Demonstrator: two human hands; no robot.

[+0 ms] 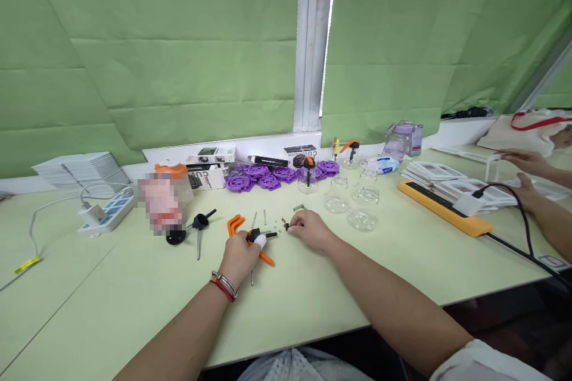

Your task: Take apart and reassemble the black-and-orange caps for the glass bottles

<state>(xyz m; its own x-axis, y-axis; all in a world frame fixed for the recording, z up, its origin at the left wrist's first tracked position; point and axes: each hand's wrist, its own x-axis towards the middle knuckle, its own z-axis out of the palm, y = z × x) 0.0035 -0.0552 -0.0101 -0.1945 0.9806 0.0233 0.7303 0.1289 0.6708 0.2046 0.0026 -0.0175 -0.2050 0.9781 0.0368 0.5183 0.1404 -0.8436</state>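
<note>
My left hand (241, 253), with a white wrap on one fingertip, is closed around a black fitting (254, 234) that has a thin rod sticking out to the right. An orange lever (267, 259) shows just under these fingers, and it is unclear whether it is attached. To the right, my right hand (311, 230) pinches a small black piece (287, 227) just above the table. Tiny metal parts (277, 227) lie between the hands, and a spring (300, 208) lies behind the right one. More orange levers (235, 224) rest beyond my left hand.
Glass jars (363, 218) stand at right, beside purple lattice discs (268, 181). Another black fitting with a rod (200, 222) lies at left. An orange power strip (447, 208) and its black cable lie far right, near another person's hands (527, 175). The table's front edge is close.
</note>
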